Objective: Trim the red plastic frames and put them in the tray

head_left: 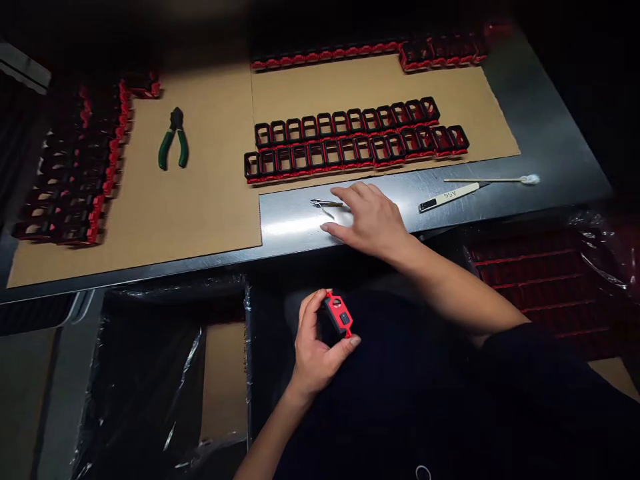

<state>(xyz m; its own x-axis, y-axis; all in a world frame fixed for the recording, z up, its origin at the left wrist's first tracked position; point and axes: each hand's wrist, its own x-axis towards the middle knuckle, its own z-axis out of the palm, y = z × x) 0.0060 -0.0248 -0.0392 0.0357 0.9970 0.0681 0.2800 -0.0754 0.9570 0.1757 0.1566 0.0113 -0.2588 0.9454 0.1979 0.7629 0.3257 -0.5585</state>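
Note:
My left hand (316, 343) grips a small red and black plastic housing (340, 315) between thumb and fingers, in front of my body. A round hole and a dark rectangular slot show on its red face. Over the metal tabletop my right hand (373, 219) is open, thumb and fingers apart. A small, thin metal tool (325, 203) lies by its fingertips; whether they touch it I cannot tell. Behind that hand stand two rows of black-rimmed red housings (325, 152) on cardboard.
Green-handled cutters (174, 140) lie on the cardboard (210, 193). More housings (75, 180) stand at the left and along the back (440, 52). Right of my hand are a utility knife (450, 197) and a cotton swab (493, 179). Plastic-lined bins (150, 373) sit below the table edge.

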